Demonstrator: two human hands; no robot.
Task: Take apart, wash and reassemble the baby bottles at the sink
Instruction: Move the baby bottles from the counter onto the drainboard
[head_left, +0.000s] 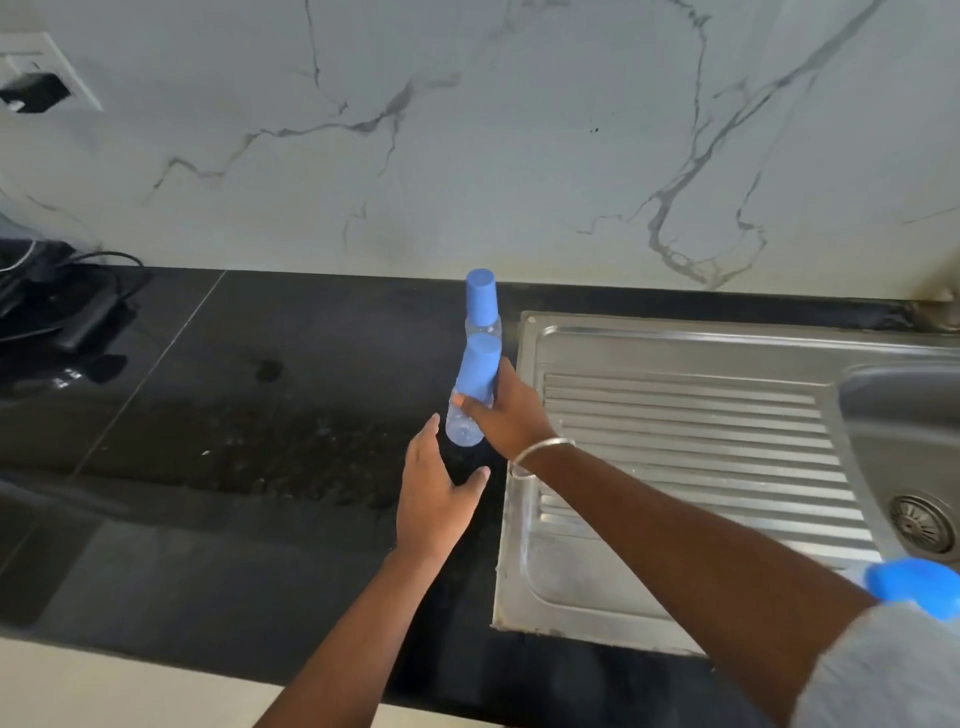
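Clear bottle (470, 400), blue cap, tilted, gripped by right hand (511, 415). Left hand (434, 499) released at 7 o'clock. Second bottle (483, 304) at 12, sink (675, 415) edge at 3.

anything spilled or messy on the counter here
Yes: a wet patch spreads over the black countertop left of the sink drainboard, with a darker blot behind it.

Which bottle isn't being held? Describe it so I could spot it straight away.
Find the steel sink drainboard; on the black counter beside its left edge two blue-capped clear bottles show. The one you want, the standing bottle, sits farther back, near the marble wall. Unlike the tilted bottle in the right hand, it stands upright, untouched.
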